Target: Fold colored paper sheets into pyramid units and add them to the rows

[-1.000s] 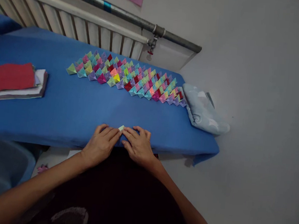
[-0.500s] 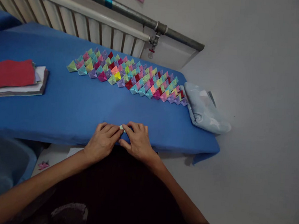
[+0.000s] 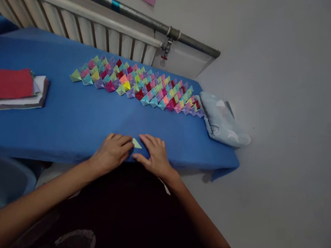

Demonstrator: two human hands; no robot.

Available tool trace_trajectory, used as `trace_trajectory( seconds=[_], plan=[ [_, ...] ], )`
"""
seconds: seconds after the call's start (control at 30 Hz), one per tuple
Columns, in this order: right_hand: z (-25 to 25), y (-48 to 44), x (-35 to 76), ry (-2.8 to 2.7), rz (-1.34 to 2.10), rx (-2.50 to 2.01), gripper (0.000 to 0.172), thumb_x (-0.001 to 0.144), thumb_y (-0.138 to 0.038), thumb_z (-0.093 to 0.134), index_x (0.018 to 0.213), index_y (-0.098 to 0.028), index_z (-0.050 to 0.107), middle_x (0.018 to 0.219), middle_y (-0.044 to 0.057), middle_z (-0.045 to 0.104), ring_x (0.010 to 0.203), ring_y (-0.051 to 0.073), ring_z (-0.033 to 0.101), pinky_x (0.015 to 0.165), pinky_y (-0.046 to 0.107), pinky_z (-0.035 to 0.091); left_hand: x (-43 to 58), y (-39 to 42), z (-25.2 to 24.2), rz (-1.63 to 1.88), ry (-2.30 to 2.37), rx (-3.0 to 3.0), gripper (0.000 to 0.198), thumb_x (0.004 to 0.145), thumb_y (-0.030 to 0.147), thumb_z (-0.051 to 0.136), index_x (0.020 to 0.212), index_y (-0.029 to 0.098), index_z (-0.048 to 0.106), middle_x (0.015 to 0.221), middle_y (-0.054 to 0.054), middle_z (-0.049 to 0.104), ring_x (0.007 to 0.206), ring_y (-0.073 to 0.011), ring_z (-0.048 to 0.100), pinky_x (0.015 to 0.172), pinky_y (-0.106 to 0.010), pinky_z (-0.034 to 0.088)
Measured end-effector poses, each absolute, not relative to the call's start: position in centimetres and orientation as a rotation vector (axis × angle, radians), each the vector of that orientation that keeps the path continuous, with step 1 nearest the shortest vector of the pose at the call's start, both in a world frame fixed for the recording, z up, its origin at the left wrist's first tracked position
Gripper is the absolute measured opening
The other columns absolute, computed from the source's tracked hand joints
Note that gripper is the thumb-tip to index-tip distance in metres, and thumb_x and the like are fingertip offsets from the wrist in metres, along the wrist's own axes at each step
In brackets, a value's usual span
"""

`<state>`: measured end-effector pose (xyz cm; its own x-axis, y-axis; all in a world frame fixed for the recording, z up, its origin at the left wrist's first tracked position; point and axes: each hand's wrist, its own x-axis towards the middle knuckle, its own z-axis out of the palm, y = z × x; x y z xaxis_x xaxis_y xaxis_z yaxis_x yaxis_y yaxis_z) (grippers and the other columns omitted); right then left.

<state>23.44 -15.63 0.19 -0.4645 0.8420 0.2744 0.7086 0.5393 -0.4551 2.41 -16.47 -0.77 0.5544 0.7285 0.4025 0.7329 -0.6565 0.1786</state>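
Observation:
A small pale green folded paper (image 3: 137,143) lies near the front edge of the blue cloth-covered table (image 3: 76,121). My left hand (image 3: 112,152) and my right hand (image 3: 154,155) rest on either side of it, fingertips pressing its edges flat against the cloth. Only a small triangular part of the paper shows between the fingers. Further back, several colourful folded paper pyramids (image 3: 137,84) stand in tight rows across the table.
A stack of paper sheets with a red one on top (image 3: 12,89) lies at the left. A light blue pouch (image 3: 223,121) sits at the table's right end. A radiator (image 3: 76,25) and pipe (image 3: 172,33) run along the back wall.
The hands have drawn slightly apart, and more of the green paper shows as a triangle. The camera shifted a little.

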Motion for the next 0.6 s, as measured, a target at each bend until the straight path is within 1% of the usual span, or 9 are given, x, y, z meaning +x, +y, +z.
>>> trace_trajectory(
  seconds=[0.07, 0.13, 0.2, 0.33, 0.43, 0.6],
  plan=[
    [-0.1, -15.4, 24.0, -2.139, 0.524, -1.207, 0.055, 0.091, -0.053, 0.059, 0.138, -0.025, 0.053, 0.134, 0.012, 0.058, 0.114, 0.026, 0.057, 0.099, 0.046, 0.044, 2.2, -15.2, 0.0, -0.593, -1.313, -2.880, 0.020, 0.096, 0.024, 0.049, 0.101, 0.019, 0.068, 0.104, -0.008, 0.069, 0.087, -0.0216, 0.061, 0.077, -0.036, 0.040],
    [-0.4, -15.3, 24.4, -2.000, 0.622, -1.158, 0.049, 0.091, -0.048, 0.059, 0.134, -0.026, 0.055, 0.130, 0.011, 0.059, 0.106, 0.022, 0.060, 0.096, 0.043, 0.048, 2.2, -13.9, 0.9, -0.485, -1.356, -3.009, 0.019, 0.095, 0.028, 0.051, 0.100, 0.018, 0.067, 0.098, -0.006, 0.069, 0.089, -0.0212, 0.063, 0.078, -0.034, 0.041],
    [-0.4, -15.2, 24.6, -1.935, 0.665, -1.119, 0.044, 0.090, -0.045, 0.061, 0.130, -0.025, 0.059, 0.126, 0.010, 0.060, 0.100, 0.020, 0.061, 0.095, 0.041, 0.050, 2.2, -12.7, 1.6, -0.397, -1.382, -3.127, 0.020, 0.094, 0.028, 0.052, 0.103, 0.019, 0.067, 0.097, -0.005, 0.068, 0.088, -0.0196, 0.064, 0.077, -0.031, 0.042],
    [-0.4, -15.2, 24.4, -1.888, 0.703, -1.087, 0.038, 0.089, -0.042, 0.063, 0.123, -0.025, 0.063, 0.121, 0.009, 0.062, 0.099, 0.019, 0.061, 0.094, 0.039, 0.050, 2.3, -11.2, 2.4, -0.282, -1.449, -3.268, 0.022, 0.088, 0.029, 0.056, 0.105, 0.019, 0.069, 0.096, -0.005, 0.066, 0.082, -0.0175, 0.063, 0.072, -0.027, 0.043],
    [-0.4, -15.2, 24.3, -1.856, 0.726, -1.087, 0.034, 0.089, -0.040, 0.063, 0.120, -0.025, 0.064, 0.118, 0.007, 0.063, 0.097, 0.018, 0.062, 0.092, 0.038, 0.051, 2.1, -10.7, 2.6, -0.290, -1.511, -3.317, 0.022, 0.085, 0.029, 0.059, 0.102, 0.020, 0.070, 0.094, -0.003, 0.066, 0.082, -0.0171, 0.063, 0.073, -0.026, 0.043],
    [-0.5, -15.1, 24.2, -1.830, 0.733, -1.085, 0.030, 0.088, -0.037, 0.064, 0.114, -0.023, 0.066, 0.111, 0.007, 0.065, 0.094, 0.018, 0.062, 0.090, 0.036, 0.051, 1.6, -10.6, 2.5, -0.396, -1.552, -3.363, 0.027, 0.091, 0.035, 0.051, 0.103, 0.023, 0.071, 0.094, -0.003, 0.069, 0.084, -0.0167, 0.064, 0.077, -0.026, 0.044]
  ],
)
